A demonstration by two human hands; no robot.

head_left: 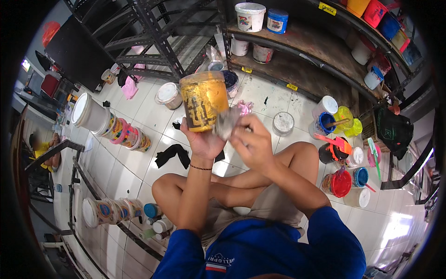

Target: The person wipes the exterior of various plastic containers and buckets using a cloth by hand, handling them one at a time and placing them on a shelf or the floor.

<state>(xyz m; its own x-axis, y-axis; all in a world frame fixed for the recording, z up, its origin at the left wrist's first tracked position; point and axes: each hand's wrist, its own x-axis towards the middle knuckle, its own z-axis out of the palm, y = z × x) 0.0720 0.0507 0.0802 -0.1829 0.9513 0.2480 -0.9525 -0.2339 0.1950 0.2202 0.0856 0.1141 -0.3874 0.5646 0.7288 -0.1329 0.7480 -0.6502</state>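
Observation:
A yellow-orange paint tub [204,100] with dark smears on its side is held up in front of me. Under its base, my left hand [203,141] grips and supports it. My right hand [253,142] pinches a crumpled grey rag [227,123] against the tub's lower right side; the rag is blurred by motion. Below the tub, a black cloth [173,155] lies on the white tiles near my crossed legs. A round pale lid [283,123] rests on the floor to the right of my right hand.
Stacked white tubs [123,132] lie at the left. On the right stand open paint pots, among them a red one [338,184] and a blue one [325,122]. Dark shelves [297,44] with more tubs line the back. A person [44,151] in yellow sits far left.

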